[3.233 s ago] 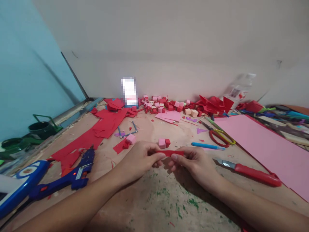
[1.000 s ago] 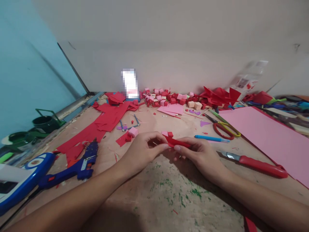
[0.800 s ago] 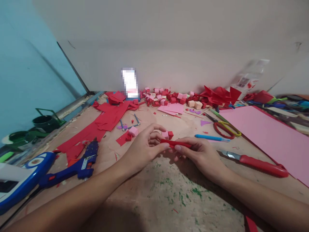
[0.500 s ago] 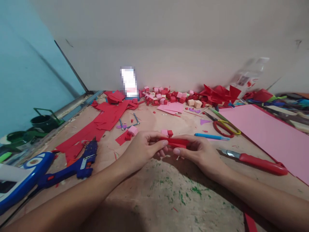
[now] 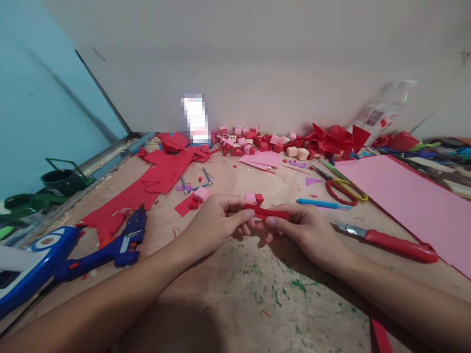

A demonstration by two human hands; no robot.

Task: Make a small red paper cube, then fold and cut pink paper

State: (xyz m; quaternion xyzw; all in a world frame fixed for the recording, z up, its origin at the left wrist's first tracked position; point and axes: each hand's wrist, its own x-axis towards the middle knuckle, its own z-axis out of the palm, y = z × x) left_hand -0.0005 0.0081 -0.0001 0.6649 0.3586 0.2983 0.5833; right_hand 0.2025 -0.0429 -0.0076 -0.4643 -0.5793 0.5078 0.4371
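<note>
Both hands meet at the middle of the table and pinch a narrow red foam strip (image 5: 268, 214) between them. My left hand (image 5: 215, 223) grips its left end with thumb and fingers closed. My right hand (image 5: 305, 229) holds the right end, fingers curled over it. Just behind the strip sit a small pink cube (image 5: 250, 197) and a small red cube (image 5: 259, 198).
A blue glue gun (image 5: 110, 247) lies at the left, red paper scraps (image 5: 154, 181) behind it. A red-handled craft knife (image 5: 390, 242), a blue pen (image 5: 318, 203), scissors (image 5: 340, 189) and a pink sheet (image 5: 408, 206) are at the right. Several foam cubes (image 5: 253, 144) line the wall.
The hands have kept working the red strip between their fingertips, turning it slightly; the view has tilted down a little. Nothing on the table has moved.
</note>
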